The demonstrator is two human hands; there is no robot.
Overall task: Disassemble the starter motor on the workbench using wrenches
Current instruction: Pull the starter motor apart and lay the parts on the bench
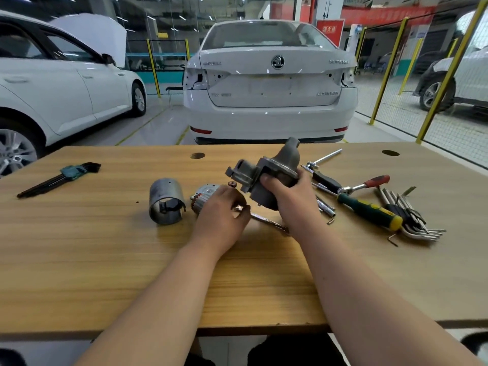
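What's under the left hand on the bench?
The armature shows past the left hand, with a small gear at its far end. A wrench runs out rightward from beneath the hand. The armature's near end and the wrench's head are covered.

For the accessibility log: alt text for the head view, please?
A person's right hand holds the grey starter housing above a wooden workbench while the left hand pinches the end of a wrench beside the armature. A loose cylindrical casing lies to the left, hand tools to the right.
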